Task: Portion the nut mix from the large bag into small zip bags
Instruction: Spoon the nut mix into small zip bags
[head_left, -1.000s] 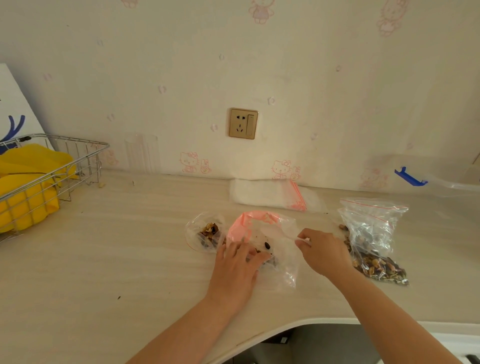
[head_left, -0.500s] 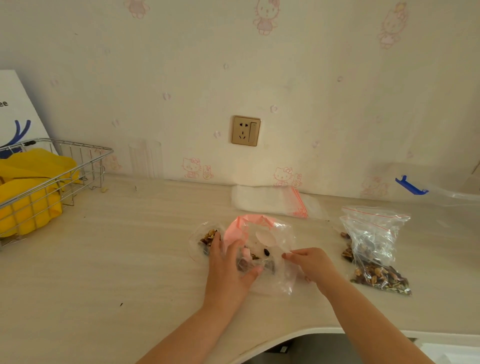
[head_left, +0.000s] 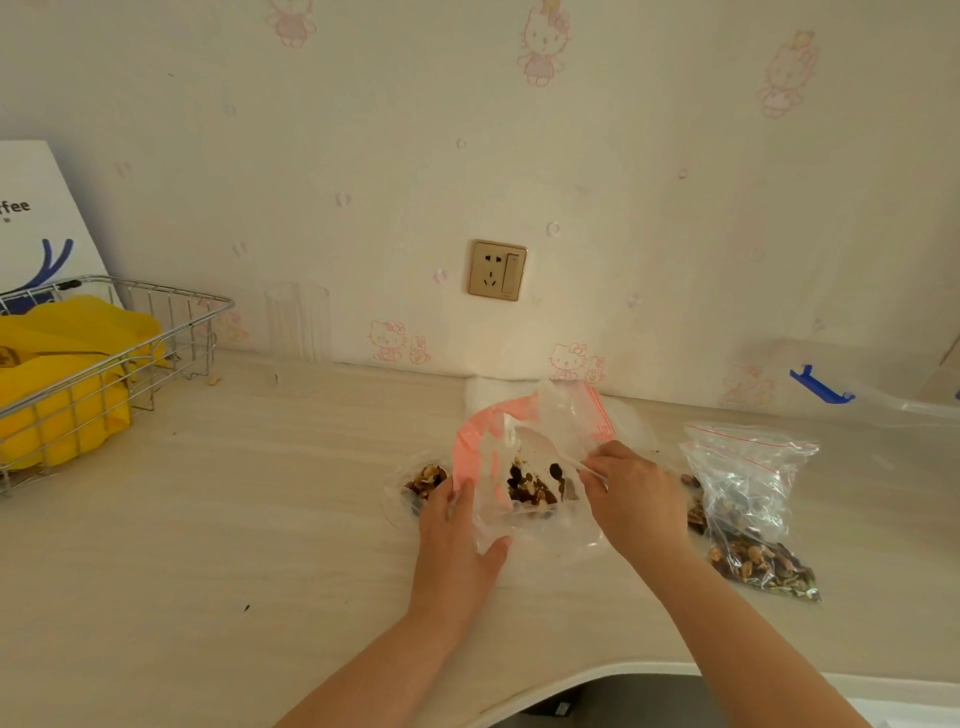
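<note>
Your left hand lies nearest you, fingers fairly straight along the left side of the small zip bag, thumb out under its lower edge; that reads as a steadying hold, keeping the thin plastic from sliding on the desk and the mouth propped up; your right hand pinches a clear, thin handle, probably a plastic spoon, its tip inside the bag's red-edged opening, so I judge you are dropping a scoop of nuts into it; the mouth gapes wide toward the wall, which suits filling. Just left of your left hand, partly behind its fingers, sits another small clear bag with a little mix in it; whether it is sealed I cannot tell. To the right of your right hand, close by, lies the large bag, the nut mix settled at its near end and its top crumpled upward; reaching back for more means crossing only a short gap, but a few loose nuts lie between. Behind the open bag a stack of empty zip bags rests against the wall; far left stands a wire basket holding something yellow, well apart from the work.
</note>
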